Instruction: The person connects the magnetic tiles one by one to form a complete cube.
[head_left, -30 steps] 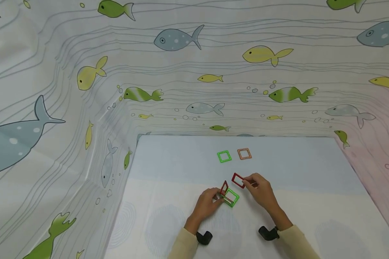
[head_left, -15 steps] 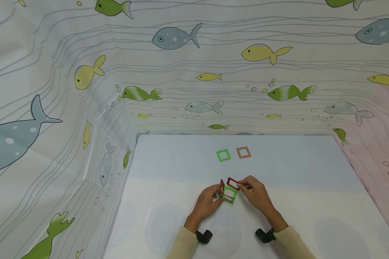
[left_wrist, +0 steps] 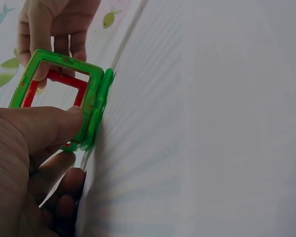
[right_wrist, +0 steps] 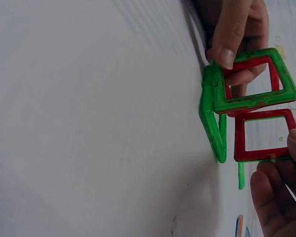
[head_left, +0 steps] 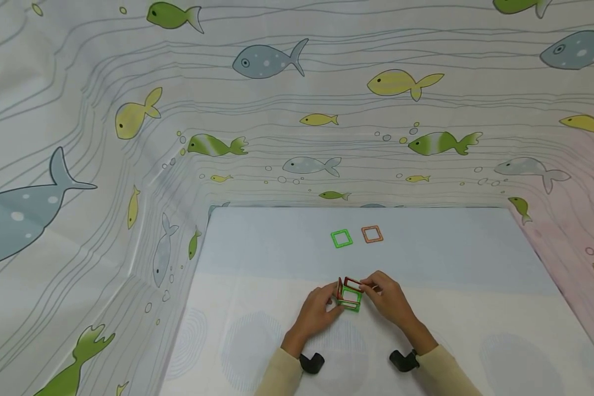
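Note:
My left hand (head_left: 317,311) grips a small structure of square magnetic frame tiles on the table, its thumb against an upright green tile (left_wrist: 69,62). A green base tile (right_wrist: 205,103) lies flat beneath it. On the left side stands a red tile (head_left: 340,289), partly hidden by the fingers. My right hand (head_left: 386,294) pinches another red tile (right_wrist: 240,136) by its outer edge between thumb and fingers. That tile is tilted up at the far side of the base, right beside the standing tiles.
Farther back on the table (head_left: 450,247) lie a loose green tile (head_left: 341,238) and an orange tile (head_left: 372,234), side by side. A fish-printed sheet (head_left: 277,126) rises behind the table and at its sides. Each wrist wears a black device (head_left: 312,363).
My right hand has brought its red tile left and nearer, up to the far side of the base. The left hand keeps its grip on the structure, nearly in place.

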A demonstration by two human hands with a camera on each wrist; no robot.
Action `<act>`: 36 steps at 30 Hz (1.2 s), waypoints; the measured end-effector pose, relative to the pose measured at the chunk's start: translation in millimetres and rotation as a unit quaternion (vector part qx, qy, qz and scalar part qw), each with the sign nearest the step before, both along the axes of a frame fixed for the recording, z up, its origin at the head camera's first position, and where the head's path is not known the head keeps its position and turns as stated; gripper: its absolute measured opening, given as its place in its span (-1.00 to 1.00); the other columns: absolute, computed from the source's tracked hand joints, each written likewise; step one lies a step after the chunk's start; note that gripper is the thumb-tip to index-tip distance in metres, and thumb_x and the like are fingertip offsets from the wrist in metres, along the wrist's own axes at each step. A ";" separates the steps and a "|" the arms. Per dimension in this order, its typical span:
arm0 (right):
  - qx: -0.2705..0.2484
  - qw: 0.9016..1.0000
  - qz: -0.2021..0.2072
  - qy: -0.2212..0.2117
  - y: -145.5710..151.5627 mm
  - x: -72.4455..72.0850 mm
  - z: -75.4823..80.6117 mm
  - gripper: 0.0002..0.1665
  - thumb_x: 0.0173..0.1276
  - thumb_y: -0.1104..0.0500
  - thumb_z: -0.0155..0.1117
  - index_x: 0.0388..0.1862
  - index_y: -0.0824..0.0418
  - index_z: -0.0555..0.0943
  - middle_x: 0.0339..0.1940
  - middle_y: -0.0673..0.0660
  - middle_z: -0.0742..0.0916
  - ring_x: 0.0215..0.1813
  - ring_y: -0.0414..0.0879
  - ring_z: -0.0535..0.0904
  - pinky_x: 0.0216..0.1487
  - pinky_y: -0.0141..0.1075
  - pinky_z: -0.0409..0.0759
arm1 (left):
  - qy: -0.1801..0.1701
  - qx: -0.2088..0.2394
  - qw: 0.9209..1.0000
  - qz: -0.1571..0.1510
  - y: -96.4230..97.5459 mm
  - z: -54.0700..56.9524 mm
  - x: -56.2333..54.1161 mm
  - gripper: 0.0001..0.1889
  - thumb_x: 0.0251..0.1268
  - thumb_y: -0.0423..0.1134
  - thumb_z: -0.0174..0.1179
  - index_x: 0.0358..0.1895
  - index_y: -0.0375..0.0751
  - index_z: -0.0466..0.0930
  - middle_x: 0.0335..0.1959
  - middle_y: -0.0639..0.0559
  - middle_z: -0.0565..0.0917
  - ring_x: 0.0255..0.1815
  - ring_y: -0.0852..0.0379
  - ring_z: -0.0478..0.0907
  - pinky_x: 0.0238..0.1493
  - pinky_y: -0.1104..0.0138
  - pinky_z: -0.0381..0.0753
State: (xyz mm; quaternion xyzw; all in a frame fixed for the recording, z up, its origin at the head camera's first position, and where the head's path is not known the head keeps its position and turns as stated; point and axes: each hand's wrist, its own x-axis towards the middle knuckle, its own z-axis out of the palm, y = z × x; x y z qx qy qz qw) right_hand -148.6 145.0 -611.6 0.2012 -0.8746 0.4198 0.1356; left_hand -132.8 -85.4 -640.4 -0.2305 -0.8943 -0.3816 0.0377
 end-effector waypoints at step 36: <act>0.041 0.997 0.001 -0.070 0.9 0.4 -14.9 -0.84 0.21 0.27 0.47 -0.24 0.14 0.68 -0.34 -0.06 0.69 -0.34 -0.28 0.60 -0.33 -0.39 0.58 | -0.033 0.001 0.999 0.007 0.4 1.7 0.6 -0.49 0.26 -0.10 0.38 0.27 -0.07 0.55 -0.05 0.18 0.73 -0.22 0.30 0.53 -0.15 0.47 0.50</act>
